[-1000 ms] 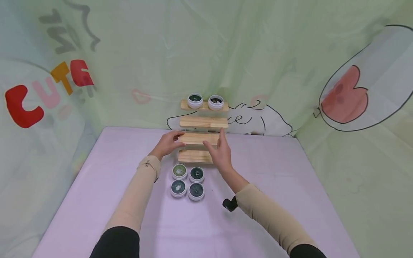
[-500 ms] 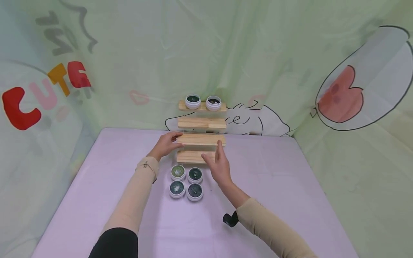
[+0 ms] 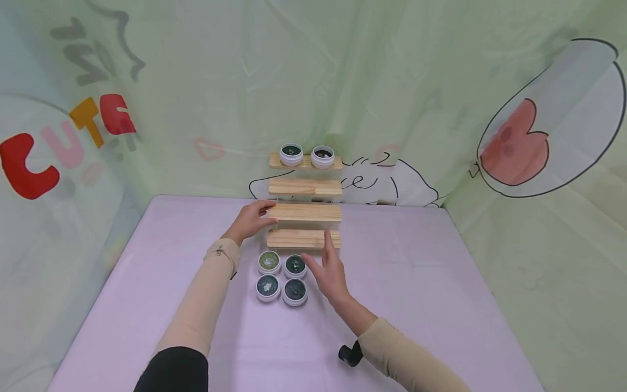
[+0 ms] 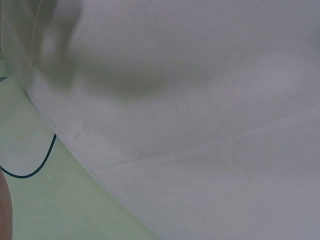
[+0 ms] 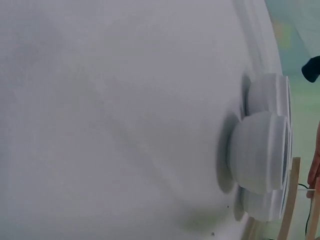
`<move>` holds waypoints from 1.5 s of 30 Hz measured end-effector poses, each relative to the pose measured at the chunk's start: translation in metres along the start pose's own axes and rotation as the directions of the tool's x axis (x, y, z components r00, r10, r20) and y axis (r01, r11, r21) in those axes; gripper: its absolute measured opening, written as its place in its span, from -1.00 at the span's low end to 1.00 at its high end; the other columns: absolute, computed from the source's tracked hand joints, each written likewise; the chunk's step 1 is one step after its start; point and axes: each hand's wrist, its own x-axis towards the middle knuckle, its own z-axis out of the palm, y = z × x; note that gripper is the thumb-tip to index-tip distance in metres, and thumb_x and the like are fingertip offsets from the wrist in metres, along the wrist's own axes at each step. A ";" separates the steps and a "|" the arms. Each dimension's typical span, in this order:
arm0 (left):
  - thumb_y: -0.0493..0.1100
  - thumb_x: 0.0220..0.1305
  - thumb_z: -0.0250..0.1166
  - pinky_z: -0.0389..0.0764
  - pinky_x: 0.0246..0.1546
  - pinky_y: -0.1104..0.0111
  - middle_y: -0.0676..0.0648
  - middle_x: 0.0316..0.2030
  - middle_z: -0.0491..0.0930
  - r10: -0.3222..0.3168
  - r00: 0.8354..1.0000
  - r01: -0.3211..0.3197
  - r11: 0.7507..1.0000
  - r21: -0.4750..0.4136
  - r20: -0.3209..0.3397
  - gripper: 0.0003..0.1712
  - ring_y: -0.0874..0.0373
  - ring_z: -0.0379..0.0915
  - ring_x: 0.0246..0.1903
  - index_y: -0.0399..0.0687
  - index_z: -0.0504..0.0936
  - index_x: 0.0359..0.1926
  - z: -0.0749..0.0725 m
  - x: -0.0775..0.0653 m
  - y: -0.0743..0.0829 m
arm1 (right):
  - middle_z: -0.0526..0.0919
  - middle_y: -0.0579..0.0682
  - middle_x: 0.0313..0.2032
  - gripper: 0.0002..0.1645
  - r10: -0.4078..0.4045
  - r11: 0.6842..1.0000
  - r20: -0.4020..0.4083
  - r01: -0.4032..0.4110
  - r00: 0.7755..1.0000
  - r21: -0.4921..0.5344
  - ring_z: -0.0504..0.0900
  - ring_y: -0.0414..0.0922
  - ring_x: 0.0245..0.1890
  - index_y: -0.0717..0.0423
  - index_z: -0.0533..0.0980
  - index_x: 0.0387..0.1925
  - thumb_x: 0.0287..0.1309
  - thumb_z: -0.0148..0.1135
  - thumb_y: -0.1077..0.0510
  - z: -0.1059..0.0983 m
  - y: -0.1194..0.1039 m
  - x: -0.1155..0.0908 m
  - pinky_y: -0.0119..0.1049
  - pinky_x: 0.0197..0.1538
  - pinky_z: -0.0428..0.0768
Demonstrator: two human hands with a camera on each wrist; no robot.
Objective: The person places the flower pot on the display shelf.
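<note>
A four-tier stand of pale wooden shelves (image 3: pixel 305 212) rises at the table's far edge. My left hand (image 3: pixel 250 220) grips the left end of its second-lowest shelf, thumb below the fingers. My right hand (image 3: pixel 329 272) holds nothing; its thumb and forefinger are spread, with the thumb tip beside a white round jar with dark green contents (image 3: pixel 295 265). This jar stands in a group with a lighter green-topped jar (image 3: pixel 269 261) and two more dark-topped jars (image 3: pixel 267 286) in front of the stand. In the right wrist view, white jars (image 5: pixel 257 152) appear side-on.
Two similar jars, a left one (image 3: pixel 291 154) and a right one (image 3: pixel 323 155), sit on the top shelf. A lilac cloth covers the table (image 3: pixel 421 283). Printed pale green curtains (image 3: pixel 220 81) enclose the back and sides.
My right hand has moved down from the right end of the stand toward the jars. My left hand keeps its hold on the shelf. The head view has shifted slightly.
</note>
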 end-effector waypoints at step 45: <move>-0.18 0.21 0.41 0.45 0.31 0.27 -0.29 0.26 0.42 0.005 1.000 -0.005 1.000 0.017 0.013 -0.33 -0.11 0.38 0.25 -0.34 0.43 0.28 -0.001 0.000 0.000 | 0.01 0.22 0.48 0.19 -0.019 0.993 0.133 0.035 0.991 -0.115 0.04 0.07 0.47 0.32 -0.07 0.50 0.08 0.46 0.02 0.031 0.036 -0.059 -0.08 0.50 0.10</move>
